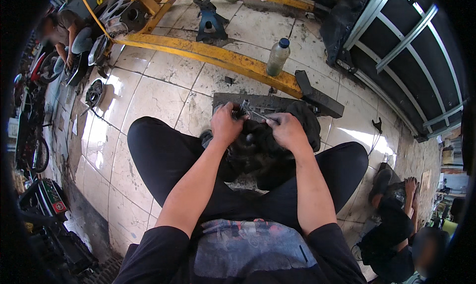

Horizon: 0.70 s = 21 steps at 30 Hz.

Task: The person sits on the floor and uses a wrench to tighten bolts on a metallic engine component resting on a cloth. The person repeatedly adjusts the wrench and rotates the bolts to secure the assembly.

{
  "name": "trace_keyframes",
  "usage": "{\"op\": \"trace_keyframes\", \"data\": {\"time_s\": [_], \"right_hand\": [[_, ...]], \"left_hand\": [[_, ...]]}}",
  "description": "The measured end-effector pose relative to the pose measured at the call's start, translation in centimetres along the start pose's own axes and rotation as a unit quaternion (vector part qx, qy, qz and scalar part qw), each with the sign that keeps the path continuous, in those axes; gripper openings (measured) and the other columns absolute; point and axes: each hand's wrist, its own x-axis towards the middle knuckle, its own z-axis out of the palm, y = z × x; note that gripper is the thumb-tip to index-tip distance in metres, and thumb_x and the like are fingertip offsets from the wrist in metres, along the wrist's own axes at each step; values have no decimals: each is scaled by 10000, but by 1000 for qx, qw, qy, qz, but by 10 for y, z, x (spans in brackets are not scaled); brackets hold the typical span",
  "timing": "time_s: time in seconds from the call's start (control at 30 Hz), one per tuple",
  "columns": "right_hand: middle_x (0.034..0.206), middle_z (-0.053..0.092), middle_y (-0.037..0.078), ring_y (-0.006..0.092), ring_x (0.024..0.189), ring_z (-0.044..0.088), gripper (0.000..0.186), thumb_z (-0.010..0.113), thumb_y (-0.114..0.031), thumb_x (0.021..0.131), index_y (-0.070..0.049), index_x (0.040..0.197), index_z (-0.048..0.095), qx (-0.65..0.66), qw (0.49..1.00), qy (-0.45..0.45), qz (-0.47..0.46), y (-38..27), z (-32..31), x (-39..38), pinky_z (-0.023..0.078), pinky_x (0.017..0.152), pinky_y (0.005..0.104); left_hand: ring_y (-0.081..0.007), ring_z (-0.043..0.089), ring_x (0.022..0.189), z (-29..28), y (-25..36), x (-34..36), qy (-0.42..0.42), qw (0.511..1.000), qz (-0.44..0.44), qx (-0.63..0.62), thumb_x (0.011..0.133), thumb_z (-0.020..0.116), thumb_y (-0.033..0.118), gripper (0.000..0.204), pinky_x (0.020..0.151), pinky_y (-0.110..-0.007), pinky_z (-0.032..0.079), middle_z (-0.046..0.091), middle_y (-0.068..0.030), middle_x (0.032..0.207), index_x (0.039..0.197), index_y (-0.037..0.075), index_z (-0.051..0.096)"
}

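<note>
My left hand [229, 124] is closed around a small greasy metal part [245, 105], whose exact kind I cannot make out. A thin metal rod-like tool [259, 115] runs from my right hand [289, 131] toward that part. The right fingers are pinched on the tool's near end, and its tip is at or close to the part. Below both hands, between my knees, are dark blackened shapes [250, 142], too dim to tell apart. A dark cloth [308, 123] lies beside my right hand.
Just beyond my hands lies a dark flat block [223, 99]. A yellow steel beam [198, 51] crosses the tiled floor, with a capped bottle [278, 58] on it. Behind stands a blue jack stand [209, 23]. Other people [64, 31] sit at far left and lower right.
</note>
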Motion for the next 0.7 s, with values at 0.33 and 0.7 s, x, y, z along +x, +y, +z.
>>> {"op": "trace_keyframes", "data": {"time_s": [0.33,0.7], "right_hand": [[1093,755,188,403,1058,702,230,655,-292,999,-189,1140,805,23,1000,14,9,14,9,10,546,924,482],[1041,755,197,435,1018,708,294,586,-330,1015,-158,1149,783,-30,986,141,87,-12,14,-11,559,881,538]], "left_hand": [[-395,672,1037,0,2,0,55,996,68,32,755,901,386,460,887,-475,540,744,-159,1026,1052,63,761],[-399,678,1018,3,4,-6,62,997,27,44,755,902,421,515,880,-476,540,731,-185,1040,1082,42,779]]}}
